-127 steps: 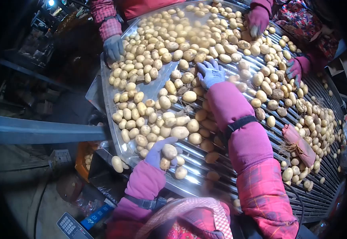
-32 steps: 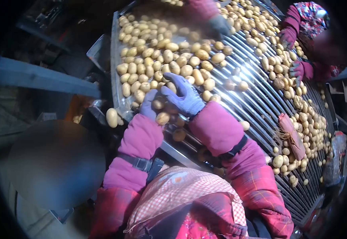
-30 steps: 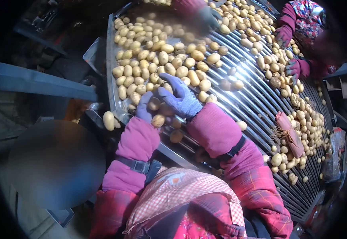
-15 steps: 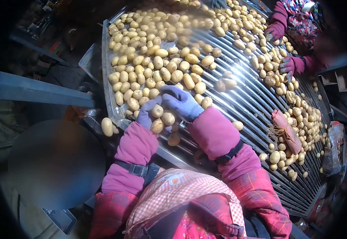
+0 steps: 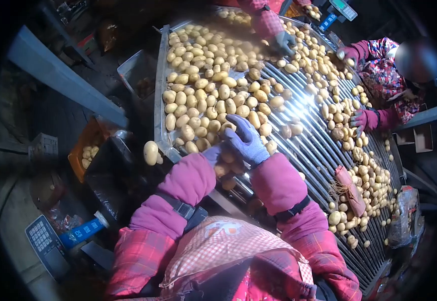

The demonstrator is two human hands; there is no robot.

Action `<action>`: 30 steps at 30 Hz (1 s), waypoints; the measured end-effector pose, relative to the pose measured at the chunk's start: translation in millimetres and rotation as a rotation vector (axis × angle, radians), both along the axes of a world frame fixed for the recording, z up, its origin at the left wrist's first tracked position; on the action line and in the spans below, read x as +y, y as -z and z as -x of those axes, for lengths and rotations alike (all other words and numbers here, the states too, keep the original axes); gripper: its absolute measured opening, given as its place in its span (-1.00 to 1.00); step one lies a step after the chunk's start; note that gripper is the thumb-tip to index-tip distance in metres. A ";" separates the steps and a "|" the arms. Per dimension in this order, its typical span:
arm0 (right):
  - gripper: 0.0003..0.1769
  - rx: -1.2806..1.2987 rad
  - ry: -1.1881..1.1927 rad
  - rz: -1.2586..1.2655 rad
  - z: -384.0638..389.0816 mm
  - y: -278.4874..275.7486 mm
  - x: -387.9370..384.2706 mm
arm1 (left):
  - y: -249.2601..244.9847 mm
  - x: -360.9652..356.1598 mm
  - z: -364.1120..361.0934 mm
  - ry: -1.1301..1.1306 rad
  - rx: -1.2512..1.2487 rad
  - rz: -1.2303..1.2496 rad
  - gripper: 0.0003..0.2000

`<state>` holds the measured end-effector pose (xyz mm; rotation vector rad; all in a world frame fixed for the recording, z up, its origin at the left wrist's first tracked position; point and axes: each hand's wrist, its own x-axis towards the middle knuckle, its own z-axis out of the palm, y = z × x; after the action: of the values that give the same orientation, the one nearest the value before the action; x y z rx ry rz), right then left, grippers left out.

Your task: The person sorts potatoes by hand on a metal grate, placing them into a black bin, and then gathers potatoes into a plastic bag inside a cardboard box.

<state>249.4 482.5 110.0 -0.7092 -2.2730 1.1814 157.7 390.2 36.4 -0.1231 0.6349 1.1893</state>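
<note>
My left hand (image 5: 212, 153), in a purple-grey glove, is cupped at the near edge of the roller table (image 5: 318, 150) with potatoes (image 5: 226, 163) gathered against it. My right hand (image 5: 245, 139), gloved the same, lies fingers spread over those potatoes, pressing them toward the left hand. A dense heap of potatoes (image 5: 203, 85) covers the left side of the table just beyond my hands. One potato (image 5: 151, 152) rests on the table's left corner, outside the rim.
Across the table, other people's gloved hands (image 5: 359, 120) (image 5: 283, 42) work among potatoes. A pink cloth bundle (image 5: 348, 183) lies on the rollers at right. An orange crate (image 5: 85, 150) with potatoes sits below left; a scale keypad (image 5: 43, 241) is at the lower left.
My head has turned, so the table shifted right and up in view. My hands stay together at the near edge, drawn slightly closer around the gathered potatoes.
</note>
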 end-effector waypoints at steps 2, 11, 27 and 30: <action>-0.48 -0.012 -0.018 0.061 3.7 -6.0 -2.2 | -4.9 -1.4 -3.6 0.040 0.016 0.000 -0.49; -0.57 0.029 0.178 0.267 -23.3 -7.9 29.0 | -56.4 -31.3 15.7 0.009 0.041 -0.096 -0.56; -0.67 0.077 0.689 0.201 -324.6 53.6 39.8 | -72.7 0.9 223.6 -0.601 0.871 0.043 -0.39; -0.68 -0.184 0.871 0.155 -371.9 53.7 -0.2 | -107.5 12.6 115.6 -0.273 1.005 0.032 -0.48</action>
<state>621.3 482.3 56.3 -1.6921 -1.6608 0.8648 42.0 402.8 143.9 0.4047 1.5487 1.4799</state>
